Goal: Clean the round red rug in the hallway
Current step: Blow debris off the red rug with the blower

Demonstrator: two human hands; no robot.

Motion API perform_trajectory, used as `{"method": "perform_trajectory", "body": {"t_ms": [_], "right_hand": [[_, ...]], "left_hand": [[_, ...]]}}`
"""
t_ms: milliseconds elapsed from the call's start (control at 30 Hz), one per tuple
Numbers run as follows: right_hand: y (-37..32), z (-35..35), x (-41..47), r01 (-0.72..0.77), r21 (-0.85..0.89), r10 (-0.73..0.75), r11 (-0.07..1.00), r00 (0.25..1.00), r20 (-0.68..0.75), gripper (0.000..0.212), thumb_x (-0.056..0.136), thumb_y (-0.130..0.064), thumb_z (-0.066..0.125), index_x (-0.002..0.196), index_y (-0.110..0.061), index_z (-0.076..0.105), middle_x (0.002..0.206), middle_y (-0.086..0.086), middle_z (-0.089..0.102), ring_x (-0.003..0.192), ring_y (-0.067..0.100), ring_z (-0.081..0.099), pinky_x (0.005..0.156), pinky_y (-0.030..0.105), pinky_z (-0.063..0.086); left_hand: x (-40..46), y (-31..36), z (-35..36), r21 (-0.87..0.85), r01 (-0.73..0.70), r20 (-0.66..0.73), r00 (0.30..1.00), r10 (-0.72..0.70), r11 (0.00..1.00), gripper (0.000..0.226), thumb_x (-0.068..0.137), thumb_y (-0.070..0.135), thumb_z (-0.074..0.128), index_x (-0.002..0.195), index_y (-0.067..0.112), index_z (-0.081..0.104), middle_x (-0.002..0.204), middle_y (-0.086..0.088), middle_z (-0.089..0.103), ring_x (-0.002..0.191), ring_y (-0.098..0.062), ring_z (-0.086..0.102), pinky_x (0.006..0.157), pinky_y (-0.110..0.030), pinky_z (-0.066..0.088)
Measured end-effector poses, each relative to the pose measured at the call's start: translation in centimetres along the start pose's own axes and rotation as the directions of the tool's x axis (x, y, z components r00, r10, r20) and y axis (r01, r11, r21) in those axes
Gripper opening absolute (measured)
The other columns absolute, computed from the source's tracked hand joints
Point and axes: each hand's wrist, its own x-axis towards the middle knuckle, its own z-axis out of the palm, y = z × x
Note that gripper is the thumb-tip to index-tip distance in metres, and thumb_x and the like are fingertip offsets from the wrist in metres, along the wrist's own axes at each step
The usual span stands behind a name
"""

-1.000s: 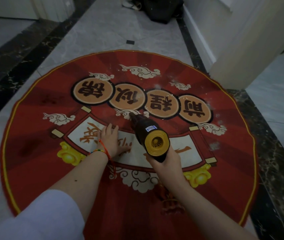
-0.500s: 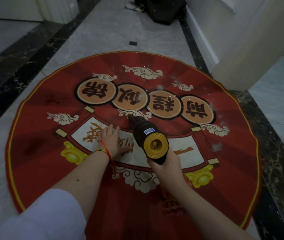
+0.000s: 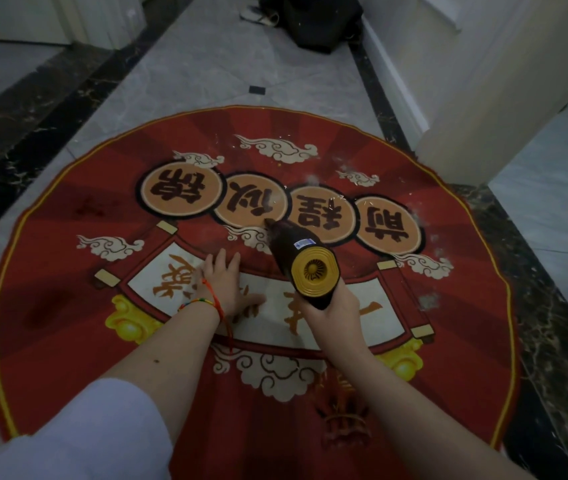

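Grey hallway floor (image 3: 206, 64), dusty red rug (image 3: 362, 445); left hand (image 3: 222, 284) flat, right hand (image 3: 332, 311) around vacuum (image 3: 305, 261).

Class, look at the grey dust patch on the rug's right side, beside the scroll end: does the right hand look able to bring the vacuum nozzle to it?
Probably yes. The right hand grips the handheld vacuum, and only bare round red rug lies between its nozzle and the dust patch; the left hand rests on the other side.

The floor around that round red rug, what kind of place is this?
Probably a home hallway: a narrow marble-tiled floor with dark border strips, a white door frame, and slippers left beside a dark bag.
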Motion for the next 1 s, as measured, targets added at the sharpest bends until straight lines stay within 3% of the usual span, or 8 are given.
{"method": "perform_trajectory", "body": {"t_ms": [300,500,733,900,1000], "right_hand": [[-0.6,1.8,3.1,-0.007,0.025,0.008,1.000,1.000,-0.022,0.043,0.080,-0.022,0.071,0.120,-0.020,0.055,0.102,-0.004,0.066,0.095,0.010,0.062,0.072,0.023,0.051],[0.0,1.3,2.0,0.020,0.013,-0.020,1.000,1.000,-0.023,0.041,0.079,-0.019,0.071,0.117,-0.019,0.056,0.093,-0.009,0.064,0.087,0.005,0.061,0.065,0.012,0.046],[-1.1,2.0,6.0,0.003,0.029,-0.001,1.000,0.998,-0.061,0.045,0.081,-0.022,0.069,0.123,-0.022,0.054,0.107,-0.006,0.065,0.100,0.010,0.060,0.081,0.027,0.051],[-0.6,1.7,4.5,0.007,0.037,-0.006,0.999,1.000,-0.024,0.046,0.081,-0.020,0.070,0.125,-0.019,0.054,0.105,-0.009,0.063,0.096,0.005,0.058,0.072,0.008,0.044],[-0.1,1.6,3.1,-0.003,0.037,0.003,0.999,1.000,0.000,0.046,0.080,-0.018,0.071,0.123,-0.020,0.054,0.101,-0.009,0.063,0.093,0.004,0.059,0.068,0.006,0.044]], "left_hand": [[1.9,0.9,0.0,-0.020,0.009,-0.029,1.000,-0.009,1.000,0.105,0.074,0.077,0.051,0.152,0.029,0.000,0.160,-0.004,-0.009,0.145,-0.033,-0.009,0.114,-0.057,0.000],[2.1,1.0,0.8,-0.069,-0.033,-0.142,0.990,0.023,0.997,0.089,0.081,0.073,0.044,0.152,0.032,0.010,0.160,-0.004,-0.003,0.146,-0.031,-0.008,0.114,-0.057,-0.004],[2.6,1.2,1.3,-0.057,-0.005,-0.136,0.991,-0.003,0.998,0.084,0.081,0.078,0.031,0.150,0.038,0.007,0.160,-0.001,-0.007,0.145,-0.029,-0.012,0.114,-0.057,-0.009],[2.9,1.3,1.3,-0.065,-0.002,-0.156,0.988,-0.008,0.998,0.081,0.081,0.076,0.035,0.149,0.041,0.009,0.160,-0.001,-0.005,0.146,-0.029,-0.010,0.114,-0.058,-0.007],[2.7,1.2,1.3,-0.079,-0.023,-0.177,0.984,0.008,0.997,0.079,0.083,0.073,0.038,0.150,0.041,0.010,0.160,-0.001,-0.004,0.146,-0.029,-0.009,0.114,-0.058,-0.007]]}}
